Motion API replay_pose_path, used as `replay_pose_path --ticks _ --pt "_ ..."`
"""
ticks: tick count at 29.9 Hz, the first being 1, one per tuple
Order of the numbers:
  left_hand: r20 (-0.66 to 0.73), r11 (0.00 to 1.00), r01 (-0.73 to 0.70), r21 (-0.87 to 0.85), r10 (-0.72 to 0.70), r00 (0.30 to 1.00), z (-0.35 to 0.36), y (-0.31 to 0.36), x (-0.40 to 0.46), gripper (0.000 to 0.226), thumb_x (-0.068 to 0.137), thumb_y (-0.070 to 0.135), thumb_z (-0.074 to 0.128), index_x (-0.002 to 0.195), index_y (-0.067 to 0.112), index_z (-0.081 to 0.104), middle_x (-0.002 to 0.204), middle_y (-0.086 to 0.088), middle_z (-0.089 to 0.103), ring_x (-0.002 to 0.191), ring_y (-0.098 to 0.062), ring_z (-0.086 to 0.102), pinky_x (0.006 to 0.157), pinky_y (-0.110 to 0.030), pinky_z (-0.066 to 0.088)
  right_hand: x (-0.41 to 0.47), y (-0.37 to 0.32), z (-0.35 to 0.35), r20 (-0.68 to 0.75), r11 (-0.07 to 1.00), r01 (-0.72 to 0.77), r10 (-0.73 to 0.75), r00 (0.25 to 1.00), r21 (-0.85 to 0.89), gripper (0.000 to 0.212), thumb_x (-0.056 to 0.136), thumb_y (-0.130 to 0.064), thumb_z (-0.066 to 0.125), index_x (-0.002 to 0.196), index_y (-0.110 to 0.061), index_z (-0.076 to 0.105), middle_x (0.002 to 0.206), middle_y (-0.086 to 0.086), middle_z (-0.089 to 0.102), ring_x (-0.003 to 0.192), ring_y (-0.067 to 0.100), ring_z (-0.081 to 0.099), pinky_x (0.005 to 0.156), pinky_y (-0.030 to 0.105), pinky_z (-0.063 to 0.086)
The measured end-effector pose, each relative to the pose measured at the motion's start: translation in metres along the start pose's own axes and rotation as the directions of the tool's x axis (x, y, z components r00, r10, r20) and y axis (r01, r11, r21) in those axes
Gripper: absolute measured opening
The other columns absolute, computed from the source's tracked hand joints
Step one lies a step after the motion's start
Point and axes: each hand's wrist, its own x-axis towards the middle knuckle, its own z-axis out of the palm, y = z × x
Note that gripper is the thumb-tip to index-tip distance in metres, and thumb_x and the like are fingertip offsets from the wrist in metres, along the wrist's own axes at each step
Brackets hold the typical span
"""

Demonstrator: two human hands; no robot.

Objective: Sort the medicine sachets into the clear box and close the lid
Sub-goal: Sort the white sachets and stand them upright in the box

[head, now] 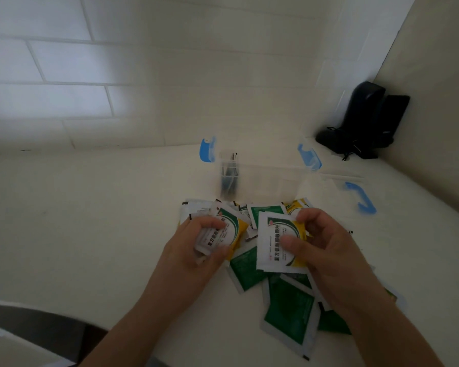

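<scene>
A heap of medicine sachets [289, 311], green ones and white ones with yellow and green print, lies on the pale counter. My left hand [194, 250] grips a small stack of white-yellow sachets [229, 230] at the heap's left side. My right hand [326, 250] pinches another white-yellow sachet [274, 242] between thumb and fingers. Just behind the heap stands the clear box [260, 181], open, with blue clips [207, 149] raised at both ends and a dark item inside at its left. The clear lid with a blue handle [361, 197] lies to the box's right.
A black device with a cord [363, 123] stands in the back right corner against the wall. White tiled wall runs behind the counter. The counter's front edge [51, 308] curves across the lower left, with dark floor below.
</scene>
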Motion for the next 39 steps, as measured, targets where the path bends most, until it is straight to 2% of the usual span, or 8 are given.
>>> replay_pose_path --ticks 7,13,17,23,28,31,34,39 --pt "0.136 1.0 -0.023 -0.016 0.025 0.99 0.002 -0.001 -0.003 0.039 0.081 0.012 0.063 0.099 0.045 0.051 0.116 0.037 0.047 0.106 0.008 0.051 0.082 -0.015 0.05 0.0 0.013 0.014 -0.042 0.996 0.057 -0.06 0.997 -0.072 0.029 0.075 -0.003 0.066 0.078 -0.026 0.049 0.089 -0.003 0.072 0.08 0.016 0.071 0.061 0.02 0.056" --pt "0.172 0.992 -0.05 -0.117 0.07 0.983 -0.002 0.008 -0.004 0.043 0.08 0.023 0.063 0.103 0.055 0.046 0.109 0.033 0.053 0.093 -0.003 0.061 0.07 -0.019 0.054 0.002 0.017 0.02 -0.043 0.882 0.143 -0.181 0.982 -0.448 0.016 0.078 -0.023 0.065 0.085 -0.031 0.054 0.084 -0.009 0.068 0.077 0.0 0.066 0.061 0.014 0.054" --pt "0.204 0.977 -0.026 -0.213 0.07 0.976 -0.003 0.012 -0.004 0.05 0.072 0.035 0.06 0.109 0.061 0.039 0.115 0.035 0.053 0.104 0.001 0.059 0.078 -0.021 0.055 -0.001 0.019 0.022 -0.041 0.823 0.16 -0.217 0.975 -0.544 0.013 0.075 -0.033 0.066 0.08 -0.027 0.056 0.074 -0.005 0.066 0.065 0.003 0.063 0.056 0.016 0.053" --pt "0.156 0.976 -0.074 -0.205 0.107 0.982 -0.003 0.01 -0.005 0.051 0.082 0.026 0.058 0.123 0.046 0.036 0.119 0.017 0.056 0.105 0.003 0.057 0.082 -0.008 0.046 -0.006 0.025 0.034 0.012 0.801 0.131 -0.153 0.988 -0.585 0.03 0.064 -0.04 0.075 0.073 -0.029 0.049 0.067 -0.007 0.058 0.057 0.0 0.054 0.046 0.012 0.042" --pt "0.188 0.981 -0.053 -0.185 0.089 0.978 -0.002 0.008 -0.007 0.044 0.082 0.014 0.05 0.113 0.043 0.042 0.103 0.02 0.058 0.1 0.003 0.057 0.08 -0.006 0.044 -0.004 0.028 0.038 0.029 0.802 0.149 -0.162 0.986 -0.578 0.058 0.058 -0.037 0.081 0.103 -0.034 0.044 0.095 -0.013 0.055 0.084 -0.003 0.056 0.067 0.014 0.051" --pt "0.16 0.976 -0.054 -0.212 0.089 0.983 -0.001 0.008 -0.005 0.043 0.076 0.007 0.051 0.11 0.032 0.042 0.099 0.017 0.061 0.094 0.005 0.059 0.076 -0.004 0.044 -0.001 0.032 0.044 0.071 0.651 0.22 -0.248 0.966 -0.726 0.038 0.064 -0.039 0.076 0.092 -0.019 0.06 0.085 -0.002 0.06 0.08 0.013 0.052 0.075 0.032 0.046" --pt "0.127 0.97 -0.03 -0.24 0.062 0.99 -0.001 0.008 -0.003 0.054 0.066 0.0 0.048 0.109 0.03 0.038 0.108 0.007 0.055 0.095 0.005 0.058 0.071 -0.007 0.047 0.003 0.041 0.05 0.118 0.466 0.216 -0.23 0.966 -0.858 0.048 0.06 -0.047 0.074 0.097 -0.018 0.061 0.092 -0.001 0.059 0.087 0.011 0.04 0.082 0.028 0.033" --pt "0.176 0.969 0.032 -0.244 0.012 0.984 0.001 0.004 -0.001 0.059 0.068 -0.001 0.05 0.109 0.034 0.026 0.12 0.009 0.044 0.106 0.009 0.05 0.081 -0.01 0.048 0.001 0.04 0.04 0.134 0.444 0.246 -0.27 0.954 -0.861 0.045 0.055 -0.051 0.076 0.084 -0.019 0.062 0.078 -0.009 0.048 0.081 0.01 0.04 0.073 0.03 0.034"
